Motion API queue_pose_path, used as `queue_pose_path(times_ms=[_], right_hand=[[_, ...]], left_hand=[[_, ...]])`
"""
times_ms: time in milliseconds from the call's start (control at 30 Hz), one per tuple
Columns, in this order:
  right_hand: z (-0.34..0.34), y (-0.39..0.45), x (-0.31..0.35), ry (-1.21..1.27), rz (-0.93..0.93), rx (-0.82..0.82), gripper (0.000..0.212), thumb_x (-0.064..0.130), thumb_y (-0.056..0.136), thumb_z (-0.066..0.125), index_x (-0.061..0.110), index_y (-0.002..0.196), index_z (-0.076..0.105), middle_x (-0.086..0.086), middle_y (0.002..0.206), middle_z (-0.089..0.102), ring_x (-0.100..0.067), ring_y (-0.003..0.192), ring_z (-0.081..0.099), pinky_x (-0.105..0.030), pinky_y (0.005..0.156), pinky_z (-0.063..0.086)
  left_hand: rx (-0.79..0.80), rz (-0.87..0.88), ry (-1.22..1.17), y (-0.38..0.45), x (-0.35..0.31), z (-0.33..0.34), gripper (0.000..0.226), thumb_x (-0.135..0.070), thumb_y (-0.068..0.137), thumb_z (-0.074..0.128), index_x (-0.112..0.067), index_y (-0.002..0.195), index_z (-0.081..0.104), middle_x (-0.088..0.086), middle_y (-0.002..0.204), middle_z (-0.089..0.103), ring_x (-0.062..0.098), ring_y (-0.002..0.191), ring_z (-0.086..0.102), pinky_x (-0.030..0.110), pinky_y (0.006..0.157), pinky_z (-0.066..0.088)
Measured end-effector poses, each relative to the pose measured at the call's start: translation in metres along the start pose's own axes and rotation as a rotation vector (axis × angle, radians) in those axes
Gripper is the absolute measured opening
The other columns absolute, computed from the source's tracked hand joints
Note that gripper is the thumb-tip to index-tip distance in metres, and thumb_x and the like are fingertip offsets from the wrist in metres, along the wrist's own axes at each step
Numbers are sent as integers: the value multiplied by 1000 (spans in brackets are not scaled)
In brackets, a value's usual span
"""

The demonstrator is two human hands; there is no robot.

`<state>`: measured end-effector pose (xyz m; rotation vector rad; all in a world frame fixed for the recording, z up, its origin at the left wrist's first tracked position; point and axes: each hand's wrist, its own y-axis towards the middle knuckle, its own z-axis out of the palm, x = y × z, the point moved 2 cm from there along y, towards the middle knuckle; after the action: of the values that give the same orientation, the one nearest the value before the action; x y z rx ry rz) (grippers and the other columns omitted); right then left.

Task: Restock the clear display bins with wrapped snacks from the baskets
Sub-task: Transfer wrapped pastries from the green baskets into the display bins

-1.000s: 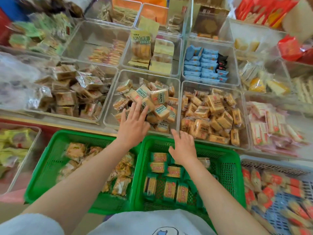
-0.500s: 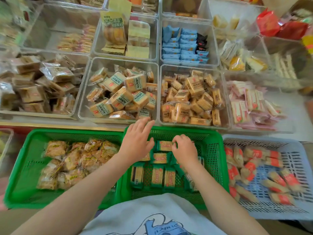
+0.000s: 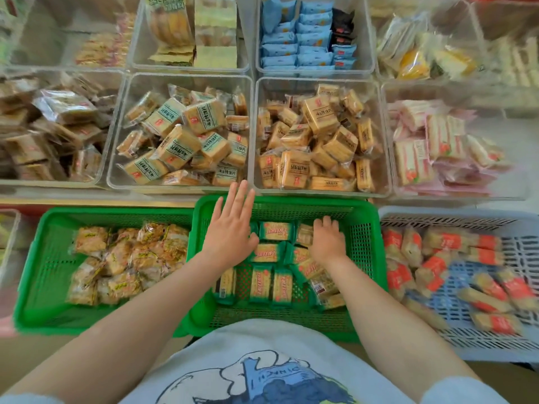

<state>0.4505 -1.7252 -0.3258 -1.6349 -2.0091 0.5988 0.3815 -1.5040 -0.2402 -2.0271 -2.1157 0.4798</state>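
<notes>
Green-wrapped snacks near the far edge of the middle green basket are being reached for: light, crinkly, slippery, prob. brittle inside. Right hand is being curled onto them, hold unclear; left hand is being kept flat, fingers spread. Best gripped by the long sides.

A light grey short-sleeved T-shirt is worn, printed with a blue-and-white cartoon graphic outlined in black; the forearms are left bare.

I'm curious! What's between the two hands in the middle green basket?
Green-wrapped snack packets lie between the left hand and right hand, seen from the head camera.
</notes>
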Motion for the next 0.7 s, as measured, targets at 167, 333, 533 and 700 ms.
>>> queue_pose_path(times_ms=[167,333,533,700], right_hand=[[-11,-10,7,288,37,129,69,34,88,68,7,146,39,-16,152,34,-34,139,35,-42,105,41],[-37,-36,38,1265,241,337,30,28,102,48,3,104,65,-12,83,68,-22,67,65,-31,60,46],[-93,-57,89,1379,9,336,32,38,103,45,16,84,58,-8,73,53,-21,60,49,-27,47,33],[-136,-60,152,1338,-141,198,51,54,104,38,11,110,66,-8,87,68,-18,64,60,-29,54,46]], left_hand=[[17,-7,-90,-3,-2,-7,90,-42,98,46,-15,157,-16,4,161,-32,22,148,-31,43,126,1],[-13,14,-247,6,0,-42,83,-41,93,60,-21,159,13,10,166,10,26,153,5,44,118,29],[-94,284,-321,-7,22,-71,89,-43,78,76,-31,154,30,-4,156,34,18,143,28,38,114,34],[-340,71,-371,-21,73,-86,66,-40,80,75,-13,136,51,4,128,57,21,123,45,39,105,42]])
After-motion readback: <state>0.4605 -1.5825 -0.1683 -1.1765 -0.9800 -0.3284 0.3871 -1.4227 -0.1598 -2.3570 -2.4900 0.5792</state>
